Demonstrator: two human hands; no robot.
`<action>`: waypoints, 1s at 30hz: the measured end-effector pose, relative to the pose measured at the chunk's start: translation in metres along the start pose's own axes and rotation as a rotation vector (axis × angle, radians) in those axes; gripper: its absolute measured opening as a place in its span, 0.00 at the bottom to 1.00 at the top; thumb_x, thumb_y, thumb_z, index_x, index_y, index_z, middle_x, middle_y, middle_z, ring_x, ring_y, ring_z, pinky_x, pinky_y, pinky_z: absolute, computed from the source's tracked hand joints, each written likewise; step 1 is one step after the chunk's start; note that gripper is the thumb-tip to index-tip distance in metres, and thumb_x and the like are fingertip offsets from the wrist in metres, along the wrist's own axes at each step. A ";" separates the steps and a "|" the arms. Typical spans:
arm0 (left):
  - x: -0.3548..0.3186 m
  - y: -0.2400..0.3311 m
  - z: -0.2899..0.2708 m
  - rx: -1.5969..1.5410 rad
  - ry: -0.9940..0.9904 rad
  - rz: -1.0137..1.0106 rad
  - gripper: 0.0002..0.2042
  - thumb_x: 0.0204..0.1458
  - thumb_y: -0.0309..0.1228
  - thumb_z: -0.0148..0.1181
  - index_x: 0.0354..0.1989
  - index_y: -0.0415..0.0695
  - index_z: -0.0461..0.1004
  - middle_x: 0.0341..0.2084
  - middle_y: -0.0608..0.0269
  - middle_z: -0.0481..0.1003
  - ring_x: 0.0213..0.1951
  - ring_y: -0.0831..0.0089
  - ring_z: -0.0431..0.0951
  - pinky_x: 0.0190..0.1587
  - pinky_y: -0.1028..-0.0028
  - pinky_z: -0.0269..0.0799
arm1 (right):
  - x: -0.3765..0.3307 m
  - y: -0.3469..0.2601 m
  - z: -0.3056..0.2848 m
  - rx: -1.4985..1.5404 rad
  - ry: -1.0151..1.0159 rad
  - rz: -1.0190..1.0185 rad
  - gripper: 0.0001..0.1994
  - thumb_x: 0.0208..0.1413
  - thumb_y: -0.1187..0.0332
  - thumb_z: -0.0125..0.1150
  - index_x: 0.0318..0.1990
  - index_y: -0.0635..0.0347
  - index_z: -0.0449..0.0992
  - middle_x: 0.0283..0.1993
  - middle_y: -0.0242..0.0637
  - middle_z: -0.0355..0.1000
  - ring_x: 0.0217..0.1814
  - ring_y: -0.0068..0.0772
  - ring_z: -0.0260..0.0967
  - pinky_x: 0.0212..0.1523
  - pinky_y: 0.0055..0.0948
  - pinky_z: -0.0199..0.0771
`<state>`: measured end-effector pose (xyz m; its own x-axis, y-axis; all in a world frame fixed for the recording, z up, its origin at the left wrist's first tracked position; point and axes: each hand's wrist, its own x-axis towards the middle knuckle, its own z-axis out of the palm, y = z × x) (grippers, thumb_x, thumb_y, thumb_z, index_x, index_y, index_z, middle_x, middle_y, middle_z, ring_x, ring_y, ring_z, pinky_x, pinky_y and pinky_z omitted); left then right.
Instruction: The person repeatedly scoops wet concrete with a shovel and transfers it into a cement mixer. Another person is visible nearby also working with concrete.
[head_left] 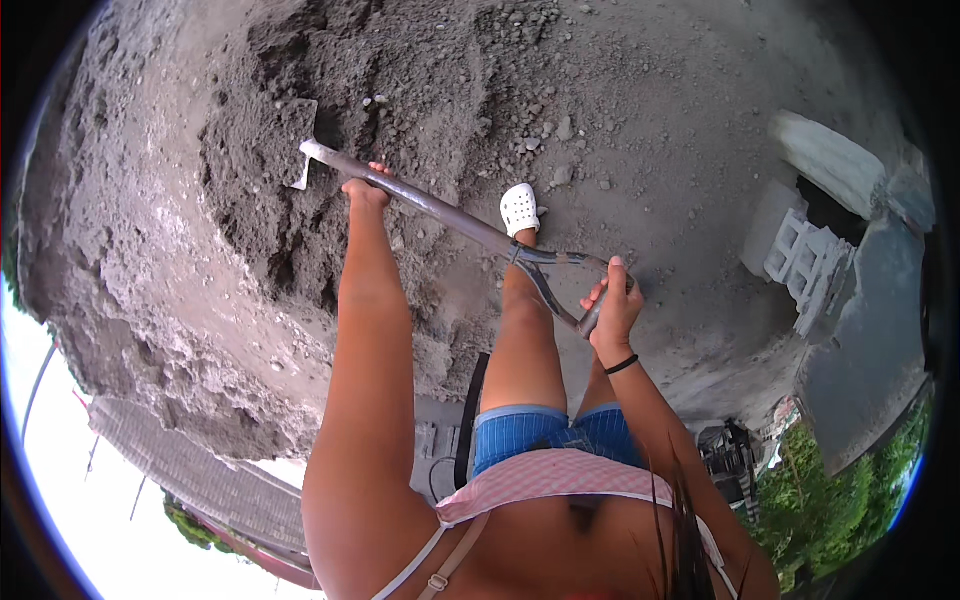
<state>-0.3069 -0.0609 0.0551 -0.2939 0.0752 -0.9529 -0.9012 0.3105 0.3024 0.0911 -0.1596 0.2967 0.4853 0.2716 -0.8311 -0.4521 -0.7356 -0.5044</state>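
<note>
Nearest clothing: pink-and-white checked top [560, 472] and blue striped shorts [512, 438], both on the near side of the shovel.
Shovel: the shovel [450, 212] slants across the front of the body, blade leftmost, forked handle to the right (how much soil the blade carries, I cannot tell).
Left hand: the left hand [368, 187] has its fingers wrapped around the shovel's shaft, close to the blade.
Right hand: the right hand [614, 308] grasps the shovel's end grip, fingers curled; a black band [621, 364] circles the wrist.
Footwear: white clog [518, 210], just beyond the shovel's shaft.
Ground: dark, clumpy soil [245, 185] around the shovel's blade.
Blocks: grey hollow blocks [800, 252], well right of the shovel's grip.
</note>
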 end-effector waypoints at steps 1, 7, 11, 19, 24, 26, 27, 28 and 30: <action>-0.005 -0.019 -0.009 0.012 -0.047 -0.037 0.40 0.47 0.65 0.07 0.23 0.42 0.62 0.16 0.61 0.65 0.20 0.67 0.65 0.25 0.67 0.68 | 0.003 -0.003 -0.022 -0.036 0.003 0.012 0.17 0.52 0.54 0.56 0.22 0.56 0.61 0.14 0.30 0.58 0.12 0.21 0.56 0.13 0.23 0.60; -0.127 -0.208 -0.035 0.114 0.032 -0.136 0.42 0.41 0.70 0.05 0.21 0.43 0.60 0.16 0.62 0.64 0.21 0.67 0.63 0.27 0.67 0.66 | 0.031 -0.034 -0.234 -0.095 0.196 -0.048 0.19 0.51 0.54 0.58 0.19 0.58 0.65 0.14 0.29 0.61 0.11 0.19 0.58 0.13 0.21 0.60; -0.211 -0.277 -0.062 0.168 0.021 -0.081 0.37 0.47 0.65 0.11 0.20 0.44 0.59 0.16 0.62 0.63 0.20 0.66 0.63 0.27 0.65 0.66 | 0.006 -0.058 -0.369 -0.042 0.187 0.015 0.21 0.49 0.52 0.59 0.17 0.58 0.65 0.12 0.31 0.61 0.10 0.22 0.58 0.13 0.21 0.59; -0.440 -0.424 -0.025 0.371 -0.086 0.034 0.38 0.47 0.66 0.09 0.19 0.44 0.58 0.16 0.61 0.63 0.21 0.66 0.63 0.28 0.64 0.67 | -0.068 0.012 -0.610 0.353 0.201 0.106 0.22 0.48 0.49 0.59 0.17 0.57 0.65 0.13 0.33 0.62 0.10 0.25 0.61 0.13 0.26 0.66; -0.624 -0.525 0.029 0.467 -0.508 0.108 0.35 0.50 0.62 0.16 0.21 0.42 0.62 0.15 0.58 0.64 0.21 0.66 0.65 0.29 0.66 0.66 | -0.086 0.060 -0.706 0.762 0.131 0.029 0.23 0.47 0.46 0.59 0.18 0.56 0.65 0.14 0.32 0.62 0.11 0.25 0.60 0.16 0.28 0.66; -0.715 -0.570 0.044 0.588 -0.679 0.084 0.34 0.50 0.60 0.20 0.22 0.41 0.63 0.16 0.57 0.65 0.22 0.64 0.67 0.29 0.65 0.66 | -0.110 0.050 -0.742 0.894 0.129 -0.031 0.23 0.48 0.45 0.57 0.18 0.56 0.65 0.14 0.31 0.61 0.12 0.26 0.58 0.17 0.28 0.65; -0.759 -0.591 0.052 0.573 -0.770 0.022 0.33 0.49 0.60 0.21 0.23 0.40 0.64 0.18 0.57 0.65 0.24 0.64 0.67 0.31 0.64 0.66 | -0.120 0.043 -0.763 0.937 0.140 -0.078 0.23 0.48 0.45 0.56 0.19 0.56 0.65 0.13 0.31 0.60 0.11 0.26 0.57 0.17 0.28 0.64; -0.803 -0.607 0.060 0.546 -0.855 -0.042 0.33 0.49 0.60 0.23 0.25 0.40 0.64 0.19 0.56 0.66 0.25 0.63 0.68 0.32 0.63 0.66 | -0.135 0.029 -0.784 1.012 0.111 -0.131 0.23 0.48 0.44 0.56 0.20 0.55 0.64 0.13 0.30 0.60 0.11 0.25 0.57 0.17 0.28 0.63; -0.876 -0.655 0.067 0.604 -1.133 -0.187 0.33 0.49 0.60 0.24 0.29 0.39 0.64 0.26 0.55 0.67 0.31 0.62 0.69 0.38 0.58 0.64 | -0.155 0.028 -0.825 1.111 0.088 -0.203 0.23 0.48 0.43 0.56 0.21 0.55 0.64 0.13 0.29 0.60 0.11 0.24 0.56 0.17 0.27 0.63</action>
<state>0.5621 -0.2663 0.6906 0.5191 0.6475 -0.5580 -0.5262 0.7565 0.3883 0.6202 -0.7343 0.6045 0.6567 0.2463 -0.7128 -0.7519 0.2875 -0.5933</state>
